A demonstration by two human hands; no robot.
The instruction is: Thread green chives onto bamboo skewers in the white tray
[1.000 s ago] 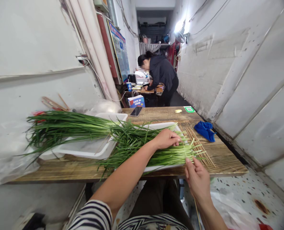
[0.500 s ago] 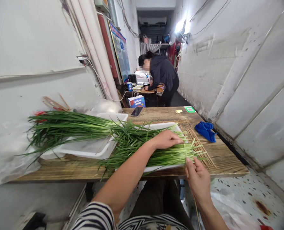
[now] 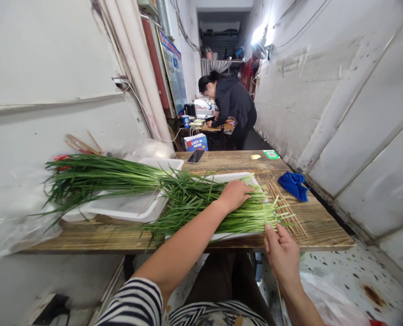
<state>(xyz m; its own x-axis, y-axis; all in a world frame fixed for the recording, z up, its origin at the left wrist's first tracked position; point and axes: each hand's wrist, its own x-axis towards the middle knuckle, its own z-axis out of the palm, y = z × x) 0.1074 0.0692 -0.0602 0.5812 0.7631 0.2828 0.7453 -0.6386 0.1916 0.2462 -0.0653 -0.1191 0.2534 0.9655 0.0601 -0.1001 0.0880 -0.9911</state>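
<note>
Green garlic chives point(image 3: 187, 203) lie across a white tray point(image 3: 240, 175), pale stem ends to the right. My left hand point(image 3: 234, 195) rests on the stems near the tray's right end, its fingers bent down around a few of them; the fingertips are partly hidden. At the front right corner, my right hand point(image 3: 283, 248) is closed around a thin bamboo skewer point(image 3: 280, 294), whose lower end hangs below the palm. Thumb and forefinger pinch close to the stem ends of a row of chives. Whether the skewer passes through these stems is hard to see.
Loose bamboo skewers point(image 3: 283, 203) lie right of the tray, beside a blue cloth point(image 3: 293, 184). Another chive bunch point(image 3: 109, 174) lies over a second white tray point(image 3: 150, 212). A phone point(image 3: 196, 156) is at the table's back. Beyond, a person point(image 3: 233, 104) bends over another table.
My left hand has drawn back up and left from the stem ends near my right hand, its fingers loosening from their pinch. My right hand stays in place with the skewer.
</note>
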